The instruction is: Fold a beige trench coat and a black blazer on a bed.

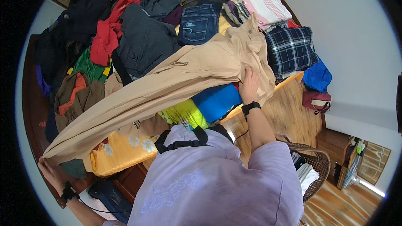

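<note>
A pair of beige trousers (185, 72) stretches across the bed, waistband at the upper right and leg ends at the lower left. At the far left my left hand (50, 171) grips the leg ends and pulls them taut. My right hand (250, 84) lies on the trousers near the waistband, its fingers partly sunk in the fabric; whether it grips the cloth is not visible. Under the trousers lie a blue folded garment (218, 100) and a neon-yellow garment (185, 113). Above them are folded blue jeans (201, 22) and a dark grey garment (144, 34).
A heap of dark clothes (75, 22) and a red garment (106, 37) cover the bed's far left. Folded plaid cloth (292, 50) and striped cloth (267, 9) are stacked at the right. A wicker chair (320, 163) holding clothes stands on the wooden floor at lower right.
</note>
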A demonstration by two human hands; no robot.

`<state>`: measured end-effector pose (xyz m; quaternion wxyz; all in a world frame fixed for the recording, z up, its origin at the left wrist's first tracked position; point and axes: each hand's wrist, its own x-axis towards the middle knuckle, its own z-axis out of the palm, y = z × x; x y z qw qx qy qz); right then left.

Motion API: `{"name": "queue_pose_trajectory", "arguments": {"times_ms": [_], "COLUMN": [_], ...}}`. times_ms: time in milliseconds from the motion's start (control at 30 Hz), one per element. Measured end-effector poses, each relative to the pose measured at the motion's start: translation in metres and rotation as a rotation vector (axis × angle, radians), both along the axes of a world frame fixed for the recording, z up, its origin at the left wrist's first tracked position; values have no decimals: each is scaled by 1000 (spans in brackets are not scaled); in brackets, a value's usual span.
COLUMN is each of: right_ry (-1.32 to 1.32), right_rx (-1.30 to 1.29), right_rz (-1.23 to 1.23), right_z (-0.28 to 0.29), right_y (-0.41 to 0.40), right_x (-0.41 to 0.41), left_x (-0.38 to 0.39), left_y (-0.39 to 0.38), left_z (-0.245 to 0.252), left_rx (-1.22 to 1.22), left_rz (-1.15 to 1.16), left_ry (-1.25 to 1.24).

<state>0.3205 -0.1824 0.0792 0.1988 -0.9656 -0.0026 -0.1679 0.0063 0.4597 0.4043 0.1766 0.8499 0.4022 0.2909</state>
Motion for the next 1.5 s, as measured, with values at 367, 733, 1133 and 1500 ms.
{"name": "queue_pose_trajectory", "arguments": {"times_ms": [367, 733, 1133, 1500], "right_ry": [269, -71, 50, 90], "right_rx": [-200, -158, -160, -129], "right_rz": [210, 439, 483, 614], "right_z": [-20, 8, -6, -10], "right_y": [-107, -38, -67, -30], "right_x": [14, 2, 25, 12], "left_x": [27, -24, -25, -35], "left_y": [-32, 21, 0, -12], "left_z": [-7, -30, -38, -25], "left_rx": [-128, 125, 136, 158], "left_rz": [102, 10, -133, -99], "left_ry": [4, 322, 337, 281]}}
